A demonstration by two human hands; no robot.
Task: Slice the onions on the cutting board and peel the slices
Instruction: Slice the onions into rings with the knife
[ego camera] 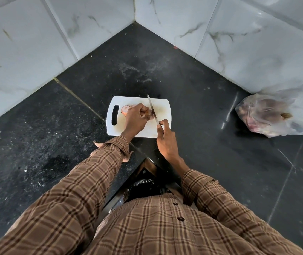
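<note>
Left hand (135,118) curled over onion (149,113) mid-board (143,132), steadying it; right hand (166,139) wrapped round knife (152,109), blade alongside fingers for next slice; cut slices (125,108) parked near handle slot.

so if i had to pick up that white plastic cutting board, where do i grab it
Grip the white plastic cutting board by the oval handle slot cut through its left end, coming in from the left side. That end is bare, while the left hand pins the onion mid-board and the right hand works the knife at the right.
</note>
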